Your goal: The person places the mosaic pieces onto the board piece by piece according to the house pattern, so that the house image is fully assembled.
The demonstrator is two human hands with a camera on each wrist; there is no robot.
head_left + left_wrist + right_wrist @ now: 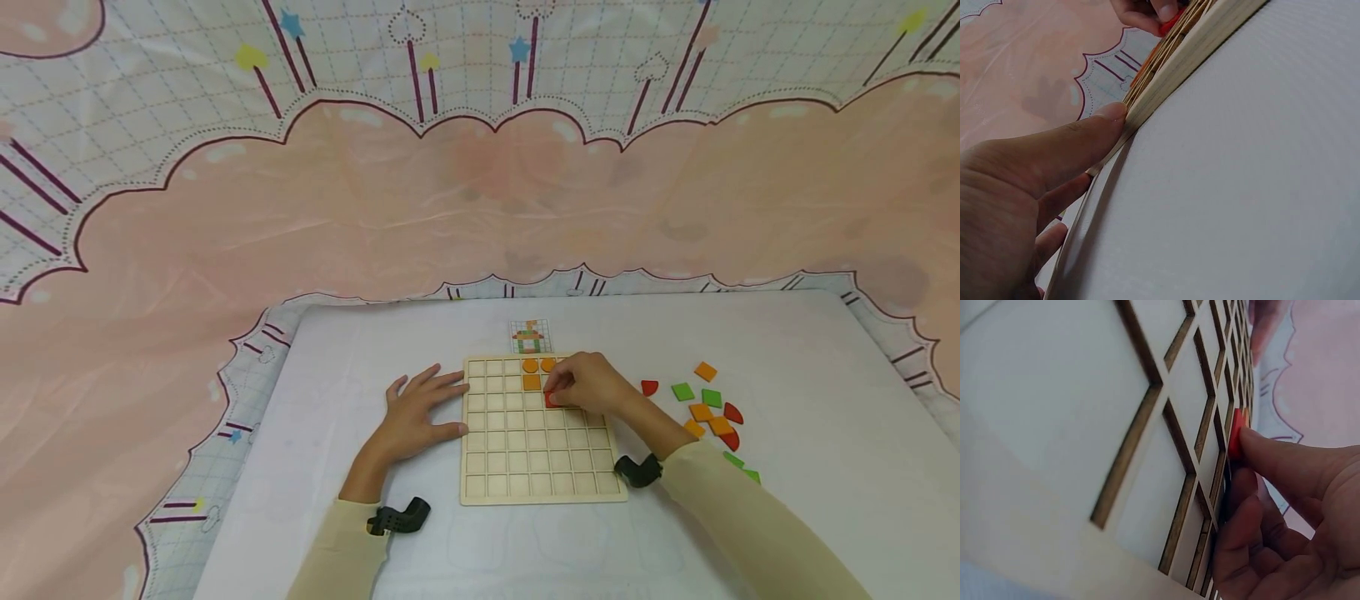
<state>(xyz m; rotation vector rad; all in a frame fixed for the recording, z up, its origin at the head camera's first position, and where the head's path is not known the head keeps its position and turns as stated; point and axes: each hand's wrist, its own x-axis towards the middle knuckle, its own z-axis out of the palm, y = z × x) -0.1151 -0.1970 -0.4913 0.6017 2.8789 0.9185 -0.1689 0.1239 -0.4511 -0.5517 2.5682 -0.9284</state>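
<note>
Red piece (pixel 551 401) | right grip (pixel 588 383): pinching it, reaching over board (pixel 539 442) | left grip (pixel 420 415): fingers spread apart, touching board's edge

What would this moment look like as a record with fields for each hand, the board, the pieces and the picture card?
Left hand: fingers spread, touching the left edge of the board
Right hand: pinches a red piece at the board; whether fully seated, cannot tell
Board: pale, wooden, gridded
Other pieces visible on board: two orange discs, one orange square
Loose pieces: red, green and orange, right of the board
Picture card: just beyond the board's far edge
</note>
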